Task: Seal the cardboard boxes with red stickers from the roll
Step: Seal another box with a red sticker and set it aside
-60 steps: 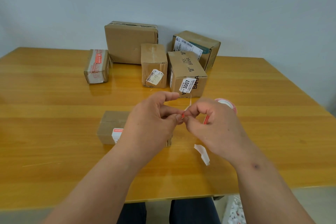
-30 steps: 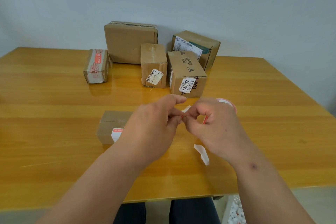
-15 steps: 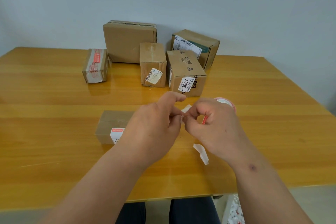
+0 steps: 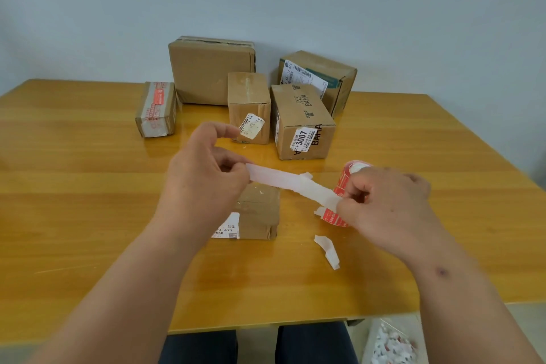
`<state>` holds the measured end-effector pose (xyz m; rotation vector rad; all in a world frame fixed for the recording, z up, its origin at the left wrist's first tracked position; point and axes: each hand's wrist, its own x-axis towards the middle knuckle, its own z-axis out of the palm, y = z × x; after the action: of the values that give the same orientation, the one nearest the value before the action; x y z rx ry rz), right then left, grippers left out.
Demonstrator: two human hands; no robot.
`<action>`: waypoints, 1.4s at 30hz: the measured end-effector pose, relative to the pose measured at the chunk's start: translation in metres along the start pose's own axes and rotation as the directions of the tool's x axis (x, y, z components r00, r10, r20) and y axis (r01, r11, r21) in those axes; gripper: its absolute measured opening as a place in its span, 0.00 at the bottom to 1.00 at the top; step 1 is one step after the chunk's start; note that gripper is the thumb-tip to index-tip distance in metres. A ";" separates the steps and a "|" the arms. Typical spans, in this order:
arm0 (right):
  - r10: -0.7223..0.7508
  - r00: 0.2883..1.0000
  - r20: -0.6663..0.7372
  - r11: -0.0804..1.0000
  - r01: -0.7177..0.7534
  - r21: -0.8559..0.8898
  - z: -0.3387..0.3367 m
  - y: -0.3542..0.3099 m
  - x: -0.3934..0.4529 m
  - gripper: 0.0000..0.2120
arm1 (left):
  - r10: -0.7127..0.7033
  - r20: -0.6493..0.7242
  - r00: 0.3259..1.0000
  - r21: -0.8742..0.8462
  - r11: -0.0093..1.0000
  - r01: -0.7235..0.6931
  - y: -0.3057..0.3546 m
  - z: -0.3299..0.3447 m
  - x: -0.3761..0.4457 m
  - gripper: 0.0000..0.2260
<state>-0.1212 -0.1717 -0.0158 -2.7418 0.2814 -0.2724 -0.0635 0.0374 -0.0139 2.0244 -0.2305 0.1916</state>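
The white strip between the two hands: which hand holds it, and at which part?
Both hold it. The left hand pinches the free end of the white strip; the right hand pinches its other end, where a red sticker hangs.

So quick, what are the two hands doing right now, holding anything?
Left hand: closed, pinching one end of the white backing strip.
Right hand: closed, pinching a red sticker at the strip's other end.

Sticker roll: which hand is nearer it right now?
Right. The right hand is just in front of the sticker roll, pinching the strip; the left hand holds the strip's far end, off to the roll's left.
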 end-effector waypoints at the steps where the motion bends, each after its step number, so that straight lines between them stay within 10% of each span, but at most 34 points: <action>1: 0.037 0.999 0.031 0.992 -0.033 -0.122 -0.003 0.000 0.000 0.11 | 0.002 -0.017 1.000 0.031 1.000 -0.002 -0.001 -0.002 0.001 0.17; 8: 0.016 1.000 -0.015 0.950 -0.020 -0.313 -0.004 -0.009 -0.003 0.17 | 0.060 -0.087 0.994 0.144 0.988 -0.047 -0.004 -0.011 0.004 0.16; 15: 0.006 0.999 0.044 0.915 -0.023 0.402 0.008 -0.031 0.001 0.03 | 0.188 -0.053 0.981 0.095 0.979 -0.182 -0.004 -0.010 -0.005 0.15; 21: 0.136 0.926 0.352 0.314 -0.377 0.871 0.012 -0.052 0.011 0.17 | 0.443 -0.035 0.896 0.091 0.894 -0.439 -0.011 -0.008 -0.010 0.12; 24: 0.118 0.948 0.297 0.226 -0.317 0.921 0.014 -0.053 0.013 0.05 | 0.547 -0.024 0.837 0.097 0.834 -0.542 -0.017 -0.007 -0.010 0.12; 30: 0.067 0.994 0.092 0.358 -0.110 0.927 0.016 -0.052 0.005 0.18 | 0.192 -0.097 0.976 -0.239 0.948 -0.211 -0.007 -0.011 -0.018 0.12; 35: -0.032 0.999 0.026 0.502 -0.007 0.865 0.011 -0.060 -0.003 0.14 | -0.112 0.209 0.971 -0.337 0.924 0.179 0.001 -0.013 -0.009 0.11; 42: -0.055 0.989 0.135 0.645 -0.068 0.761 0.015 -0.065 0.002 0.02 | -0.091 0.187 0.978 -0.164 0.979 0.123 -0.003 -0.024 -0.005 0.02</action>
<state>-0.1058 -0.1078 -0.0051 -1.8856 0.0923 -0.1354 -0.0684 0.0603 -0.0072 1.8740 -0.2409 -0.0769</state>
